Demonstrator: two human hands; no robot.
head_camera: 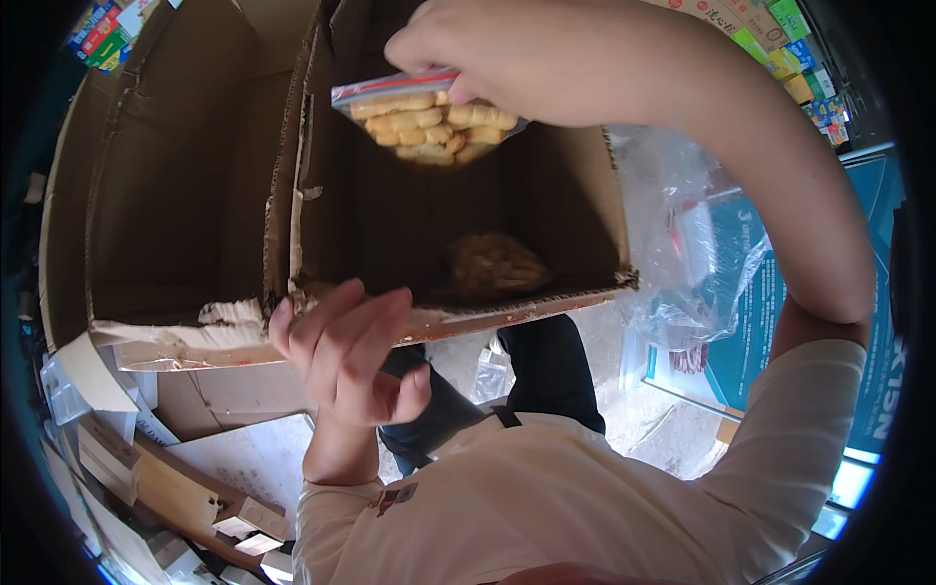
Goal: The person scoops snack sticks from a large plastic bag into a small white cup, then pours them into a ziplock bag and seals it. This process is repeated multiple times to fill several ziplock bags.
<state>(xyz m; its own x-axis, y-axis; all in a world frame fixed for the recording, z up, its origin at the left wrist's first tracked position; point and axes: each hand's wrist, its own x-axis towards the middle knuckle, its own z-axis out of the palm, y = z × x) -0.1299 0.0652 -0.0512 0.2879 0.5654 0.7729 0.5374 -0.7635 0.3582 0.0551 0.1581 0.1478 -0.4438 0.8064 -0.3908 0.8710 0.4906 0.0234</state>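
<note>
My right hand point(504, 58) pinches the top of a transparent zip bag of finger-shaped biscuits point(435, 124) with a red seal strip. The bag is over the opening of a cardboard box point(563, 175). A second bag of similar biscuits point(497, 265) lies in shadow inside that box, near the side closest to me. At the box's near left corner is my left hand point(358, 358), fingers apart and holding nothing. Its fingertips are at the torn rim; whether they press on it I cannot tell.
Another cardboard box point(175, 190) adjoins on the left, its near edge torn. Crumpled transparent plastic point(673, 292) hangs at the right before a teal printed panel point(738, 307). Small white boxes point(252, 519) sit at lower left. Colourful packs point(797, 66) fill the upper right.
</note>
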